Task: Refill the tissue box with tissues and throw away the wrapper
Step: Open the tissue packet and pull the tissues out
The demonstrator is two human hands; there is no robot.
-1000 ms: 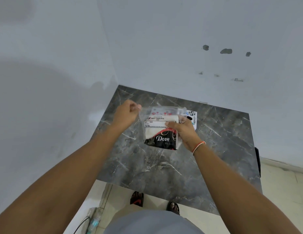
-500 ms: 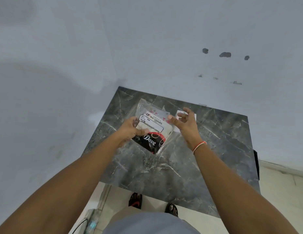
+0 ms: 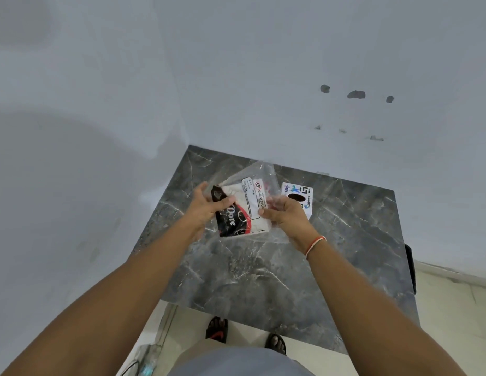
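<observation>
A clear plastic tissue pack (image 3: 243, 210), with a black-and-red "Dove" print and a white label, is held above the grey marble table (image 3: 277, 267). My left hand (image 3: 206, 207) grips its left side. My right hand (image 3: 286, 215) holds the clear wrapper at the right side, fingers curled on the plastic. A white tissue box (image 3: 300, 198) with a dark oval slot and colourful print lies on the table behind my right hand, partly hidden by it.
The table stands in a corner between two pale walls. Its front edge is near my sandalled feet (image 3: 217, 328) on a light tiled floor. A dark object (image 3: 410, 264) sits at the table's right edge. A cable and plug strip (image 3: 144, 365) lie at lower left.
The pack has been turned so the Dove print faces left. My right hand, free and open half a second ago, has closed on the wrapper's right side. My left hand keeps its hold.
</observation>
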